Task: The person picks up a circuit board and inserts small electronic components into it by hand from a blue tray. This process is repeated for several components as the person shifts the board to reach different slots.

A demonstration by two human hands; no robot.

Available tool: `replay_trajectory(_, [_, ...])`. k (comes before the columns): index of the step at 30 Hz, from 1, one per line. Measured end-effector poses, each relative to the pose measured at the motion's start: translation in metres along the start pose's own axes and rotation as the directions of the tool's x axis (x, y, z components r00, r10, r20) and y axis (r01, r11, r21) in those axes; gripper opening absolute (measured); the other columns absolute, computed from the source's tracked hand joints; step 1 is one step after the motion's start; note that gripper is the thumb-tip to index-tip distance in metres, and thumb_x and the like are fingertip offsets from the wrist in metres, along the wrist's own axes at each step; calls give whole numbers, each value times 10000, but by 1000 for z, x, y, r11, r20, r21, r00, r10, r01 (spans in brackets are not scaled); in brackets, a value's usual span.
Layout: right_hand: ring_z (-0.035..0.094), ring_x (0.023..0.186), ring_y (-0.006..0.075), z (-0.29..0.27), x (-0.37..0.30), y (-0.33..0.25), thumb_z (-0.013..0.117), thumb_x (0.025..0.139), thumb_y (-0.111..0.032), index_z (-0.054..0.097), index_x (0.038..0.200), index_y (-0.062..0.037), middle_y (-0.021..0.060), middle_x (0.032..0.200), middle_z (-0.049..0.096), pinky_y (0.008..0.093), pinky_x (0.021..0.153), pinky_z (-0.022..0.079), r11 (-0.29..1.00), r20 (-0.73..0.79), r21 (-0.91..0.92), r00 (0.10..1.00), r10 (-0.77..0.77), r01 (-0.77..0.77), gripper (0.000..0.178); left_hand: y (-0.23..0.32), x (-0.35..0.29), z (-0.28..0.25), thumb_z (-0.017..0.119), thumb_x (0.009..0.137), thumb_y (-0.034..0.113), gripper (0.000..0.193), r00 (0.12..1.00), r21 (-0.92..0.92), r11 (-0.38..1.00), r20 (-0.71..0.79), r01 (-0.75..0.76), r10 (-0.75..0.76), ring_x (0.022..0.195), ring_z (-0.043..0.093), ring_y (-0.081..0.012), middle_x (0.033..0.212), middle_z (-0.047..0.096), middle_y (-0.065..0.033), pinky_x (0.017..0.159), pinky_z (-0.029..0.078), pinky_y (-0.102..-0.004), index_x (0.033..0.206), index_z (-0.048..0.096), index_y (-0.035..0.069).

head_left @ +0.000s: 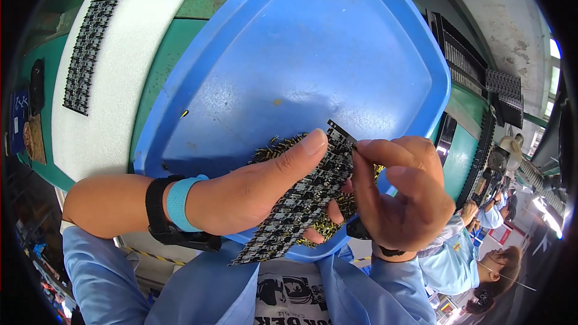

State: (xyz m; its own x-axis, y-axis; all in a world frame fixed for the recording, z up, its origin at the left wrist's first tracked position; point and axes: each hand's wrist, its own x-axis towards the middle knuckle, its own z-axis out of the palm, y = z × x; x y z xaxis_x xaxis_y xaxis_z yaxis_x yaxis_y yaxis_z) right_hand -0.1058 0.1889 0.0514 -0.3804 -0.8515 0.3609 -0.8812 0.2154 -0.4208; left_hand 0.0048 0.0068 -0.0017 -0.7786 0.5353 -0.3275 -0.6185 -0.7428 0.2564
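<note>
My left hand [253, 195] grips a long black circuit board panel [295, 210], packed with rows of small parts, thumb on its face and fingers underneath. The panel is tilted above the near end of a big blue tray [313, 42]. At the panel's upper right edge my right hand [406, 195] is closed in a pinch; anything between thumb and forefinger is too small to make out. Beneath both hands a heap of tiny black-and-yellow components [283, 147] lies in the tray, partly hidden by the panel. One loose component [184, 114] rests by the tray's left side.
On the green bench at left, a white foam sheet [126, 78] bears another circuit board panel [90, 57]. Black slotted racks [460, 48] stand beyond the tray's right side. Co-workers in light blue [451, 265] sit at the lower right.
</note>
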Motion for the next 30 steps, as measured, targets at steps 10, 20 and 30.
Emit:
replay_trajectory(10, [654,784,260,5,-6,5,782,794,210,437,1057,-54,216,960,774,379,733,509,995,-99,98,995,18,-8,507,1,-1,3,327,1110,673,678,1000,-28,999,0,-16,16,923,654,-118,1091,657,-64,785,595,-284,1311,571,73])
replay_trajectory(20, [664,812,267,-2,1,3,776,827,174,492,1037,-41,205,955,777,385,749,525,999,35,33,999,26,-27,414,-1,1,-4,243,1069,749,841,1000,30,999,17,20,-20,1060,695,-245,1217,664,-161,916,627,-405,1449,488,40])
replay_trajectory(30, [687,902,199,26,-10,22,788,906,60,631,1125,36,137,1031,750,312,811,536,809,-238,551,892,385,-203,271,4,4,-5,179,1047,791,924,997,-154,986,42,71,-66,1114,704,-328,1367,617,-190,938,642,-543,1522,460,50])
